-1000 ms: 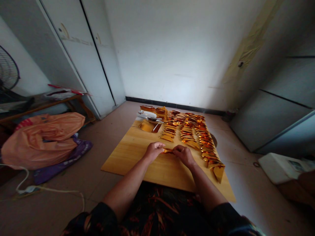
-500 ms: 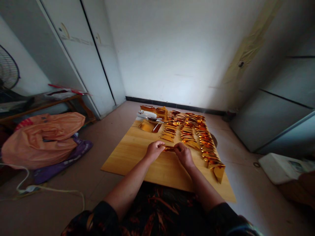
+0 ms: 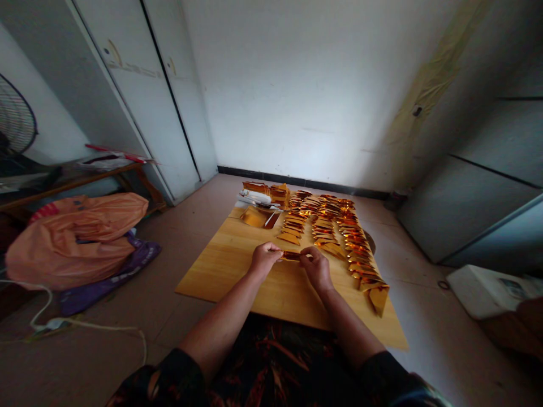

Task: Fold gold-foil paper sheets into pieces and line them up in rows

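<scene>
**Gold foil strip pinched between both my hands, long axis left to right**

Pale wooden board bench (image 3: 220,277) in front of me, low over the tiled floor. The far right part carries rows of folded gold foil triangles (image 3: 339,234) that run away from me, with the nearest one at the right edge. A loose stack of gold foil sheets (image 3: 257,216) sits at the far left corner.

My left hand (image 3: 263,260) and right hand (image 3: 317,268) meet near the bench middle, just this side of the rows. Both are closed on a small folded strip of gold foil paper (image 3: 291,255). My left fingers clamp its left end and my right fingers clamp its right end.

The strip lies crosswise to me, roughly level and just above the bench surface. Only the short middle span shows between the hands. Both hands are equally near it, one on each end. The nearest triangle row is just beyond the strip, closer to my right hand.
</scene>
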Motion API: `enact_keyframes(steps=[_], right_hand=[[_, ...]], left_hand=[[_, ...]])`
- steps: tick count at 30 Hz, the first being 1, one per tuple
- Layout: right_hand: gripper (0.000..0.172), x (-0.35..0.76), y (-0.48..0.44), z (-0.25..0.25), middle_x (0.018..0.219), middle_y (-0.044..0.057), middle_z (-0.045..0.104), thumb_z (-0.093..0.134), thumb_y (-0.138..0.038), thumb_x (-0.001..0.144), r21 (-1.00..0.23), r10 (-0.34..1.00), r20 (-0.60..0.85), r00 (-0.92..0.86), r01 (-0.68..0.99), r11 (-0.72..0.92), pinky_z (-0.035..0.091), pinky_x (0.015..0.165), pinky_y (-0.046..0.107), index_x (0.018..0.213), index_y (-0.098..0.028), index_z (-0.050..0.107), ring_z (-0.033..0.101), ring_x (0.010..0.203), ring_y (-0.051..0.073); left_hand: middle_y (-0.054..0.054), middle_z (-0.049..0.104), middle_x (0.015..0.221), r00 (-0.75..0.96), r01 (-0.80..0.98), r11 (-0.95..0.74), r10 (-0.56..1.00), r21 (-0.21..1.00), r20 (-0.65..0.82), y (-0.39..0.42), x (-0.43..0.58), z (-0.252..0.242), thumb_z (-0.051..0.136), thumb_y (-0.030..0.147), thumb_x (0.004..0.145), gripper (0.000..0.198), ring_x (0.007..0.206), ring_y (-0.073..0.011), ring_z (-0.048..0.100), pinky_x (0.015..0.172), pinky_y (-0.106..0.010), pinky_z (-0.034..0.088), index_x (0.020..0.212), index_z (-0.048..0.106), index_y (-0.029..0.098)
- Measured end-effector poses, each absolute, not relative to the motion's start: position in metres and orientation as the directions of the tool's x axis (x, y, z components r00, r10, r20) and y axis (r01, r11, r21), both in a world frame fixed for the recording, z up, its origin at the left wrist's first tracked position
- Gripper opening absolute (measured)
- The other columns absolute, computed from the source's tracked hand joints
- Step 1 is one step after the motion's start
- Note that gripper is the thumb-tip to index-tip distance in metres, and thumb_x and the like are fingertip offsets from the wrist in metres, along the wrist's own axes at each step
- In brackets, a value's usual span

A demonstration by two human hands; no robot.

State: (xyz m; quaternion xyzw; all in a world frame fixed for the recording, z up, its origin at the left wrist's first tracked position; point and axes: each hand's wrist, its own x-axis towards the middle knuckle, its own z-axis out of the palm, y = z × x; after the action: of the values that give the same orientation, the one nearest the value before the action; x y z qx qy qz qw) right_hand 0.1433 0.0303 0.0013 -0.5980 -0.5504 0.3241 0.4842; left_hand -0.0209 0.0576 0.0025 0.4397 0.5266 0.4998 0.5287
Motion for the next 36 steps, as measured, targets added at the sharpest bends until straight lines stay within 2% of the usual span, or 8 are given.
enact_keyframes(steps=[5, 8, 12, 15, 24, 29, 33, 36], right_hand=[[0.019, 0.139, 0.036, -0.005, 0.062, -0.001, 0.06, 0.062, -0.035, 0.06, -0.997, 0.963, -0.062, 0.263, 0.024, -0.071, 0.046, 0.053, 0.027, 0.072, -0.021, 0.057, 0.057, 0.056, 0.016], [0.022, 0.138, 0.037, -0.008, 0.064, -0.001, 0.059, 0.065, -0.035, 0.057, -0.995, 0.957, -0.099, 0.274, -0.059, -0.086, 0.045, 0.053, 0.026, 0.071, -0.02, 0.057, 0.055, 0.057, 0.014], [0.024, 0.138, 0.036, -0.012, 0.058, -0.003, 0.054, 0.065, -0.036, 0.055, -0.996, 0.951, -0.086, 0.296, -0.043, -0.077, 0.037, 0.049, 0.024, 0.071, -0.02, 0.055, 0.048, 0.052, 0.012], [0.026, 0.137, 0.034, -0.012, 0.055, -0.006, 0.051, 0.066, -0.034, 0.053, -0.991, 0.948, -0.12, 0.295, -0.093, -0.096, 0.033, 0.049, 0.023, 0.073, -0.021, 0.055, 0.044, 0.049, 0.011], [0.022, 0.137, 0.032, -0.008, 0.064, -0.004, 0.056, 0.064, -0.031, 0.057, -0.992, 0.991, -0.033, 0.13, -0.126, -0.017, 0.035, 0.054, 0.023, 0.074, -0.022, 0.053, 0.049, 0.058, 0.013], [0.025, 0.134, 0.032, -0.014, 0.064, -0.004, 0.055, 0.062, -0.033, 0.059, -0.983, 0.981, -0.042, 0.19, -0.182, -0.007, 0.037, 0.054, 0.024, 0.079, -0.022, 0.051, 0.048, 0.055, 0.013], [0.022, 0.137, 0.035, -0.013, 0.063, -0.003, 0.055, 0.06, -0.035, 0.06, -0.998, 0.981, -0.008, 0.195, -0.067, 0.006, 0.037, 0.055, 0.024, 0.076, -0.021, 0.054, 0.048, 0.057, 0.013], [0.021, 0.139, 0.037, -0.011, 0.06, -0.003, 0.053, 0.059, -0.035, 0.061, -1.0, 0.984, -0.009, 0.175, 0.002, -0.009, 0.036, 0.053, 0.023, 0.076, -0.02, 0.057, 0.046, 0.056, 0.012]], left_hand=[[0.002, 0.062, 0.054, -0.068, 0.068, 0.024, 0.997, 0.997, -0.019, 0.054, -0.02, -0.001, 0.067, 0.021, 0.057, 0.008, 0.054, -0.0125, 0.057, 0.055, -0.022, 0.041, 0.059, 0.061, 0.016], [0.003, 0.061, 0.052, -0.061, 0.022, 0.068, 0.996, 0.997, -0.066, 0.053, -0.019, -0.001, 0.066, 0.02, 0.055, 0.008, 0.052, -0.0121, 0.055, 0.055, -0.023, 0.04, 0.058, 0.06, 0.016], [0.003, 0.059, 0.049, -0.052, -0.113, 0.168, 0.983, 0.979, -0.174, 0.053, -0.018, -0.003, 0.065, 0.018, 0.05, 0.01, 0.049, -0.0109, 0.053, 0.054, -0.023, 0.039, 0.056, 0.058, 0.016], [0.003, 0.058, 0.049, -0.049, -0.195, 0.171, 0.982, 0.966, -0.184, 0.054, -0.015, -0.003, 0.064, 0.015, 0.048, 0.011, 0.048, -0.0092, 0.051, 0.053, -0.022, 0.038, 0.057, 0.058, 0.015], [0.003, 0.058, 0.059, 0.012, -0.287, 0.177, 0.983, 0.941, -0.182, 0.05, -0.01, 0.007, 0.054, 0.014, 0.049, 0.02, 0.051, -0.0073, 0.048, 0.05, -0.02, 0.035, 0.068, 0.06, 0.015], [0.0, 0.062, 0.064, 0.061, -0.251, 0.16, 0.987, 0.955, -0.149, 0.05, -0.011, 0.007, 0.053, 0.013, 0.05, 0.021, 0.055, -0.0086, 0.05, 0.053, -0.02, 0.036, 0.069, 0.063, 0.014], [-0.001, 0.066, 0.07, 0.115, -0.14, 0.167, 0.982, 0.976, -0.151, 0.049, -0.011, 0.006, 0.059, 0.015, 0.055, 0.025, 0.06, -0.0108, 0.054, 0.06, -0.023, 0.04, 0.078, 0.067, 0.015], [-0.002, 0.067, 0.073, 0.092, -0.089, 0.143, 0.987, 0.986, -0.135, 0.049, -0.01, 0.005, 0.067, 0.013, 0.052, 0.028, 0.066, -0.0126, 0.057, 0.067, -0.025, 0.042, 0.081, 0.068, 0.013]])
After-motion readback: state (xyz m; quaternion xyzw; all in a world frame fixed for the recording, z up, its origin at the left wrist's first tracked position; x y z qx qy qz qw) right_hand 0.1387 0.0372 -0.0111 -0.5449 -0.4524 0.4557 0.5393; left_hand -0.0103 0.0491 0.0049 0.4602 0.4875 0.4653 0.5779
